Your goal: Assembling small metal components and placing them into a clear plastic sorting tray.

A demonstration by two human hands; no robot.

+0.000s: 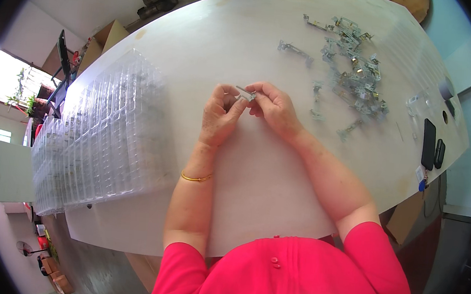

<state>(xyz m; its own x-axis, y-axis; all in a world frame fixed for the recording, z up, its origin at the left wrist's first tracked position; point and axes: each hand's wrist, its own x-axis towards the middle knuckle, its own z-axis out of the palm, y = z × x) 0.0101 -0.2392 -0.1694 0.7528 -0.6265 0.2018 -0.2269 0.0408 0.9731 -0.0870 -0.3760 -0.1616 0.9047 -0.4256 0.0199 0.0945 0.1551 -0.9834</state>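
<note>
Both my hands meet over the middle of the white table (254,193), pinching one small metal bracket-like part (244,94) between them. The fingers of my left hand (220,115) are curled, with thumb and forefinger on the part's left side. From the other side my right hand (274,107) grips it with thumb and fingertips. A thin metal piece sticks out from between the fingers, and the rest of the part is hidden by them. Right of my hands lies a loose pile of similar metal parts (359,79). One such part (295,50) lies apart from the pile.
Stacked clear plastic trays (107,136) fill the table's left side. Along the right edge lie a black phone (428,144), a small black case (440,153), keys with a blue tag (422,184) and a clear plastic container (418,104). A cardboard box (111,35) stands beyond the far left edge.
</note>
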